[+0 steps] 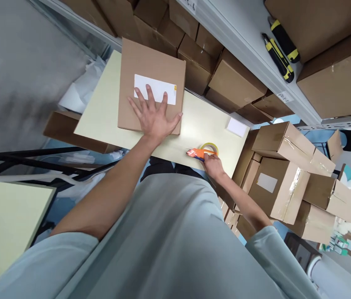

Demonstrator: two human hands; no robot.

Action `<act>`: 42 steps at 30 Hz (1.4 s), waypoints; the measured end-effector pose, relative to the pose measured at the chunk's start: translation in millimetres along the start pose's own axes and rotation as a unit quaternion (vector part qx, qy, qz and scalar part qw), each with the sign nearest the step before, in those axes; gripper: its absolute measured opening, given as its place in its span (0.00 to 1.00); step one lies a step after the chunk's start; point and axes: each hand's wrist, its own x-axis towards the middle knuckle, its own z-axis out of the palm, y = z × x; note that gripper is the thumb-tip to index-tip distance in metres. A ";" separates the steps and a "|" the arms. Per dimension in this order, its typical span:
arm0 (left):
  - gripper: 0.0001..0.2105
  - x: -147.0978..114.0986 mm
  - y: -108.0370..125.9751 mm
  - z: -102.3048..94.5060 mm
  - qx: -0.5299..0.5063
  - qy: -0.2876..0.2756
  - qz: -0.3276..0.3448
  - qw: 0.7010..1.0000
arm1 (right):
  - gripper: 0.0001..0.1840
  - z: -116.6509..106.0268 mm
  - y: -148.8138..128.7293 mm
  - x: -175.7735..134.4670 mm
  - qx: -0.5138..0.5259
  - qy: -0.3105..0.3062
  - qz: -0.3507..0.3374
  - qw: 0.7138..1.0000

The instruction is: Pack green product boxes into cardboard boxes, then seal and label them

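A brown cardboard box (pixel 159 56) sits on the pale yellow tabletop (pixel 200 112), toward its left end. My left hand (pixel 154 118) lies on top of the box with fingers spread, partly over a white label (pixel 155 88). Near the table's front edge, my right hand (pixel 213 165) is closed around an orange tape dispenser (pixel 198 153). The yellowish roll of tape (pixel 213 146) shows just beyond my fingers. The dispenser's handle is mostly hidden by the hand.
A small white box (pixel 236 126) stands at the table's right end. Stacked cartons (pixel 269 182) crowd the right side. Behind the table, a shelf (pixel 240 45) holds more cartons and two black-and-yellow utility knives (pixel 277 58). Another pale table (pixel 7 224) is at lower left.
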 end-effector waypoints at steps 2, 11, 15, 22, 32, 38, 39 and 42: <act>0.51 0.5 1.9 -0.6 -0.003 -0.009 0.005 1.000 | 0.21 -3.6 28.7 -7.6 -0.018 -0.007 0.029 0.999; 0.49 -13.4 11.3 -8.5 0.016 -0.043 0.052 0.998 | 0.24 -49.2 38.5 63.1 -0.037 0.073 0.037 0.996; 0.47 -27.4 0.0 -31.8 0.036 -0.108 0.082 0.990 | 0.21 -44.9 11.9 66.6 -0.035 0.046 -0.024 0.998; 0.41 -50.5 -26.7 -82.6 0.088 -0.209 0.106 0.968 | 0.18 -6.9 -67.0 43.9 -0.002 0.008 -0.112 0.994; 0.26 -15.2 65.6 34.1 0.051 -0.141 0.150 0.977 | 0.19 1.2 -89.8 33.9 0.008 0.017 -0.072 0.997; 0.21 -11.8 49.4 47.7 0.062 -0.118 0.187 0.973 | 0.13 5.5 -78.7 23.9 0.000 0.030 -0.092 0.995; 0.20 -12.3 46.1 47.5 0.068 -0.120 0.195 0.971 | 0.13 6.7 -76.6 20.7 -0.002 0.034 -0.103 0.994; 0.19 -15.2 38.4 47.4 0.084 -0.124 0.218 0.964 | 0.13 11.3 -67.9 7.7 -0.001 0.036 -0.129 0.991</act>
